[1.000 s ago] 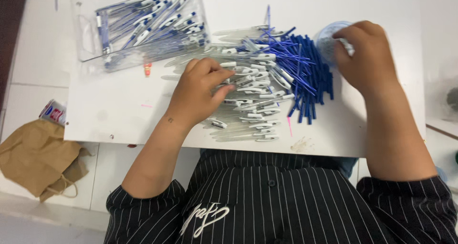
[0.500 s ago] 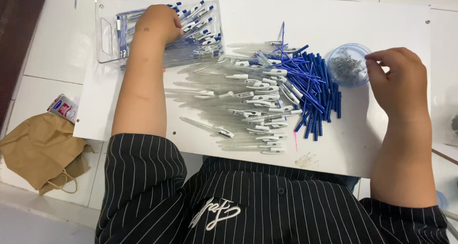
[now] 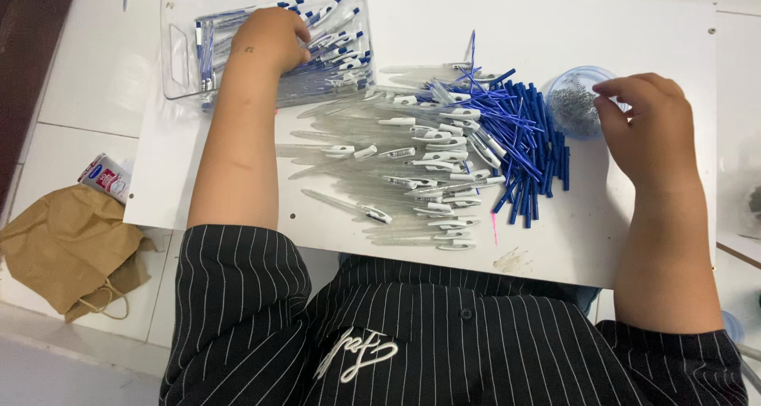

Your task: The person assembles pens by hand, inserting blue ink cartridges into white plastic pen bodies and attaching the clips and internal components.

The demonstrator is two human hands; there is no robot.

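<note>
My left hand (image 3: 273, 37) is up in the upper left of the frame, inside the clear plastic tray (image 3: 178, 53), fingers curled down onto the finished pens (image 3: 337, 25) lying there; from this angle I cannot tell whether I am pinching one or just resting on them. My right hand (image 3: 646, 128) sits at the right edge of the frame, fingers loosely bent and a little apart, thumb and forefinger tips at the rim of the small clear cup of springs (image 3: 575, 105), holding nothing I can make out. Between my hands, on the white board (image 3: 507, 25), lie the clear pen barrels (image 3: 380, 164) in a loose spread, with the blue refills (image 3: 523, 140) heaped just right of them. A brown paper bag (image 3: 67, 251) lies on the floor at lower left.
</note>
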